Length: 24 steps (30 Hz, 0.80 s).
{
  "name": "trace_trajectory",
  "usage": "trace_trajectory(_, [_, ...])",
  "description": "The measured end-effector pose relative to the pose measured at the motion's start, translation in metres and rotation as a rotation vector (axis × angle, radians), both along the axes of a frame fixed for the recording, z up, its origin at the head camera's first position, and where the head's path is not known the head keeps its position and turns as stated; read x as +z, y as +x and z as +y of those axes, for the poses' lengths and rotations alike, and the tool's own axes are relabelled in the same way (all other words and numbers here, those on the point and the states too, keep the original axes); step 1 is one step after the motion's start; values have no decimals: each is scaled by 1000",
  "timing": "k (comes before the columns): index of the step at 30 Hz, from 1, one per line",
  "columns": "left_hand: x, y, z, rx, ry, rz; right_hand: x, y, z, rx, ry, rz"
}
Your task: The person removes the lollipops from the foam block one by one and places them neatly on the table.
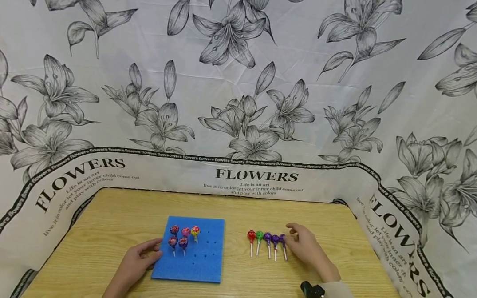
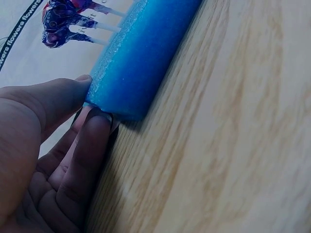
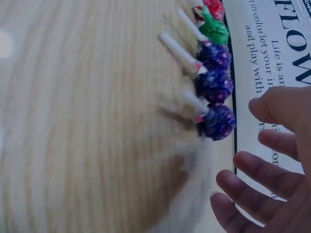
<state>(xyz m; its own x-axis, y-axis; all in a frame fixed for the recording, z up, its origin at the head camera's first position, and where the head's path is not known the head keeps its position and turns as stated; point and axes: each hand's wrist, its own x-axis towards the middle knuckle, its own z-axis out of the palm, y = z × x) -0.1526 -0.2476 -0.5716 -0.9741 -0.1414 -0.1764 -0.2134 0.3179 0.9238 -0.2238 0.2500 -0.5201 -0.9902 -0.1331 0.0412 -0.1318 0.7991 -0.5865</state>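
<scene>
Head view. Light wooden table [image 1: 99, 232], enclosed on three sides by a white cloth backdrop printed with grey lilies and the word FLOWERS [image 1: 259, 123]. Square blue foam block with rows of small holes [image 1: 206, 254] lies left of centre. Five wrapped lollipops stand upright in its far-left holes: three in the back row, the rightmost of them yellow-red [image 1: 195, 230], and two in the row in front [image 1: 177, 242]. Left hand [image 1: 137, 262] rests at the block's near-left edge, thumb on top of the foam. To the right of the block, five loose lollipops lie side by side on the table, sticks towards the person: red [image 1: 251, 236], green [image 1: 259, 235], then three purple [image 1: 275, 238]. Right hand [image 1: 308, 247] sits just beside the rightmost purple lollipop [image 1: 282, 238], fingertips at its head; whether they actually touch it cannot be told here. Small black wrist-mounted device [image 1: 311, 290] at the right cuff.

Left wrist view. Thumb [image 2: 53, 97] presses the top edge of the foam block [image 2: 141, 53], a finger [image 2: 90, 145] lies under or against its corner: a light pinch on the block. Standing lollipops [image 2: 63, 22] show blurred behind.

Right wrist view. Right hand [image 3: 272, 165] relaxed, fingers [image 3: 243, 189] spread and nearly straight, holding nothing. Rightmost purple lollipop [image 3: 218, 121] lies on the table just beside the fingers, apart from them.
</scene>
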Motion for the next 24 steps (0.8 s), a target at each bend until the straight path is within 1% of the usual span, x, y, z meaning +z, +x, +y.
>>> trace_trajectory(6, [2, 0, 0, 4, -4, 2, 10, -4, -5, 13, -21, 28])
trace_trajectory(13, [2, -1, 2, -4, -15, 16, 21, -7, -11, 5, -42, 58])
trace_trajectory(18, [1, 0, 1, 5, -6, 13, 28, -10, -25, 35, -69, 103])
trace_trajectory(21, [0, -1, 0, 3, -5, 16, 33, -12, -37, 55, -109, 137])
trace_trajectory(24, [-1, 0, -1, -7, -16, 19, 36, -10, -52, 65, -162, 161])
